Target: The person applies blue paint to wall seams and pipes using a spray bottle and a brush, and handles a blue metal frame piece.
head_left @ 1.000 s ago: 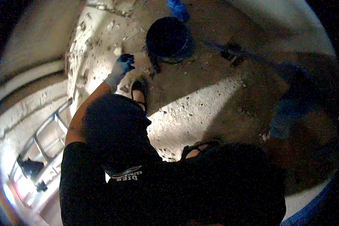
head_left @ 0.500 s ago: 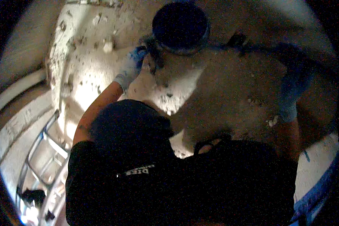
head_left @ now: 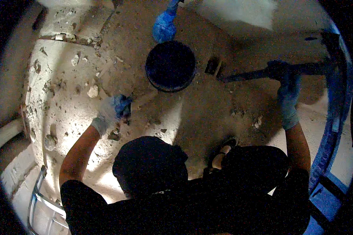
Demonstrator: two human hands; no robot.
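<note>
My left hand (head_left: 111,109), in a white and blue glove, is low over the rubble-strewn floor. Its fingers are curled around something dark that I cannot make out. To the right, my gloved right hand (head_left: 289,94) grips a long dark tool (head_left: 259,73); its narrow end points left, toward a dark round bucket (head_left: 170,66). In the dim light the tool's kind does not show. The bucket stands between the hands, a little farther away, with its inside too dark to read.
Beyond the bucket lies a blue object (head_left: 164,27) with a narrow neck. A small dark block (head_left: 213,65) sits right of the bucket. Stone chunks (head_left: 93,91) litter the lit floor. A metal ladder (head_left: 37,194) is at lower left; a blue frame (head_left: 329,152) runs along the right.
The view has shifted, so the bucket appears lower and the blue object shows. My left hand is farther from the bucket and nearer to me. The tool in my right hand is plainer to see.
</note>
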